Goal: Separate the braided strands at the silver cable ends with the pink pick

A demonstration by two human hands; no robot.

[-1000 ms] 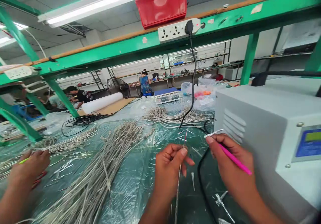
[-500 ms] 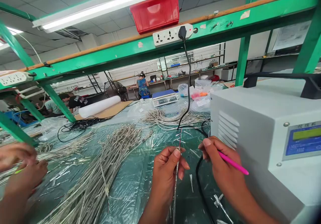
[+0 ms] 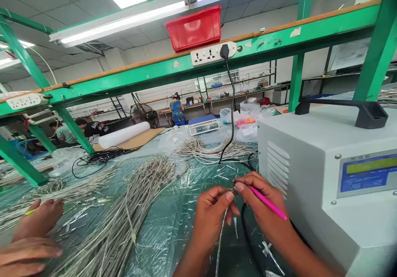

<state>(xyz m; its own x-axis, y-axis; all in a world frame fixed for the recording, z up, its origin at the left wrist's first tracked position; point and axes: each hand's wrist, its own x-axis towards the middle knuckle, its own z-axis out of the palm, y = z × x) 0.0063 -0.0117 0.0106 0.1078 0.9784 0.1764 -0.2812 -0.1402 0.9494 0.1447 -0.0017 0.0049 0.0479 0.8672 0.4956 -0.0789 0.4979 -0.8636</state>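
Your left hand (image 3: 211,215) pinches a braided cable (image 3: 221,235) upright, offering its tip to your right hand (image 3: 263,210), closed round a pink tool (image 3: 268,203).

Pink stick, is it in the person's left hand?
No, the pink stick is in the right hand, while the left hand holds a braided wire.

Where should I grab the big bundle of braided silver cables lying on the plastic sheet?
Take the bundle of braided silver cables at its narrow far stretch, where the strands lie gathered, closing your hand over it from above and from the left; the near end fans out loose, and your left hand is working to its right.
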